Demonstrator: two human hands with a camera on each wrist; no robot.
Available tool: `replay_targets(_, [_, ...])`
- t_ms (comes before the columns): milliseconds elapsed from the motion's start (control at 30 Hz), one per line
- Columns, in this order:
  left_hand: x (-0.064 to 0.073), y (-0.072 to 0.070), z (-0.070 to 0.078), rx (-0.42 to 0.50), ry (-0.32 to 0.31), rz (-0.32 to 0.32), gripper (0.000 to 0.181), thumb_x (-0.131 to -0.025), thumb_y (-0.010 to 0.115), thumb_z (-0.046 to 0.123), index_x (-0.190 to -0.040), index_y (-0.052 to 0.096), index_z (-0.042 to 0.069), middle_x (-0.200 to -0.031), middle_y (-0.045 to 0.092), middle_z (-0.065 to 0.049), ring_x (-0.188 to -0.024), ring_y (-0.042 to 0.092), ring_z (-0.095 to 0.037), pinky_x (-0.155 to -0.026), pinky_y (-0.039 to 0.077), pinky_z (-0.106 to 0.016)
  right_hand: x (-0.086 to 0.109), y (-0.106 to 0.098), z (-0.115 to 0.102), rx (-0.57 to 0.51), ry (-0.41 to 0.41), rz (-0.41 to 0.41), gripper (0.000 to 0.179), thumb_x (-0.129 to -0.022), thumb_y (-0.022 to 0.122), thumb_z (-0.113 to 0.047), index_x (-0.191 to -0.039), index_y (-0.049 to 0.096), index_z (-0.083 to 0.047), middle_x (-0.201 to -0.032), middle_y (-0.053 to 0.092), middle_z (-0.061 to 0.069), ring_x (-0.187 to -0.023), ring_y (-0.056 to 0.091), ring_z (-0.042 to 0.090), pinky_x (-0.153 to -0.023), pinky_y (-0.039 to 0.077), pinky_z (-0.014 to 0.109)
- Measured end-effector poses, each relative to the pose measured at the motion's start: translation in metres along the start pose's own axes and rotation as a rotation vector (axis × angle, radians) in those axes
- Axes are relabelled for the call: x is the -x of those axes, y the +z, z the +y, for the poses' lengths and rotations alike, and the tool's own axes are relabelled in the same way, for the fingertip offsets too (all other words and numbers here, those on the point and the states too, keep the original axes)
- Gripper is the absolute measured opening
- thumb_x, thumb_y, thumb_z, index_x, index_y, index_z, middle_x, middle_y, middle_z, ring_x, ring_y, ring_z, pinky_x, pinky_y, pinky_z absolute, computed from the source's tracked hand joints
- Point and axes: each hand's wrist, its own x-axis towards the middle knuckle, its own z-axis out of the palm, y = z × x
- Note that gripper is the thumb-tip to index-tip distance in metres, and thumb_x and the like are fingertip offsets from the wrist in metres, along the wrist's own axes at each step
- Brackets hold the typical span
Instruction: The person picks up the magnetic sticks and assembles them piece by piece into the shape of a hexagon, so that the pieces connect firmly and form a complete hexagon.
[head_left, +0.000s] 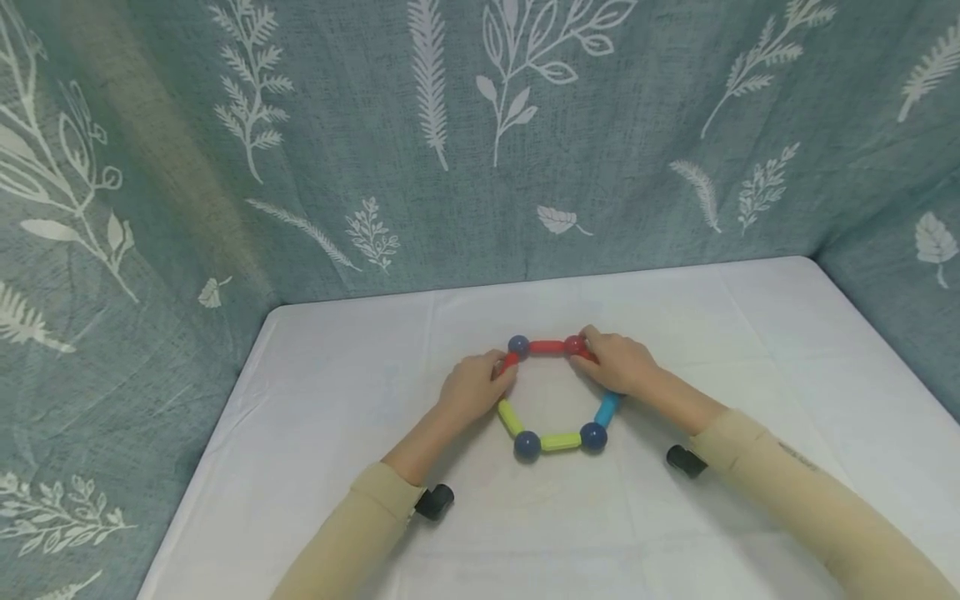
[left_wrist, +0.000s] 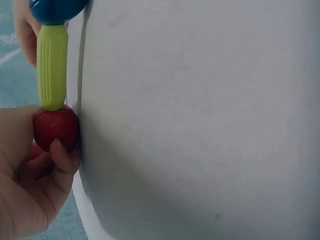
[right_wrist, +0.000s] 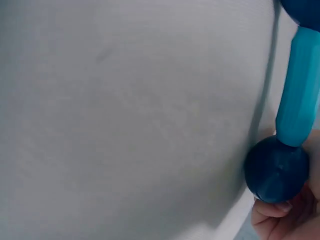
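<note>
A ring of magnetic building sticks and balls lies on the white cloth in the head view. Its far side has a red stick [head_left: 547, 347] between a blue ball [head_left: 519, 345] and a red ball [head_left: 574, 345]. My left hand [head_left: 472, 386] grips the left side, with fingers at another red stick [head_left: 508, 363] and around a red ball [left_wrist: 56, 129]. My right hand [head_left: 621, 362] holds the upper right side, its fingers by a dark blue ball [right_wrist: 276, 170] that joins a light blue stick [right_wrist: 299, 87]. Green sticks [head_left: 561, 442] form the near side.
A white cloth [head_left: 360, 375] covers the table. Behind and beside it hangs a green-blue curtain [head_left: 330, 125] with white leaf patterns. A small black device [head_left: 435, 502] sits at the left wrist, and another black device [head_left: 686, 461] at the right.
</note>
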Motion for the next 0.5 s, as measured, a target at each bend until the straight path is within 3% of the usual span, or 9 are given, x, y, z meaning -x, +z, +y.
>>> replay_targets(267, [-0.0005,0.0031,0.0023,0.023,0.005,0.015,0.034,-0.095,0.058,0.026,-0.122,0.063,0.005,-0.061,0.053,0.003,-0.054,0.046,-0.01,-0.05,0.036,-0.023,-0.0029,-0.0022,-0.0011,-0.062,0.086,-0.024,0.034,-0.097,0.06,-0.027,-0.113,0.052,0.002,-0.068,0.049,0.006,-0.056,0.046,0.018,-0.051,0.034,0.028])
replay_targets(500, [-0.002,0.0036,0.0063,0.015,-0.025,0.033,0.032,-0.095,0.058,0.026,-0.117,0.062,0.003,-0.058,0.052,0.002,-0.049,0.043,-0.01,-0.046,0.034,-0.023,-0.0028,-0.0018,0.0023,-0.126,0.06,-0.065,0.047,-0.097,0.06,-0.025,-0.131,0.047,0.005,-0.081,0.057,0.007,-0.067,0.051,0.02,-0.059,0.04,0.03])
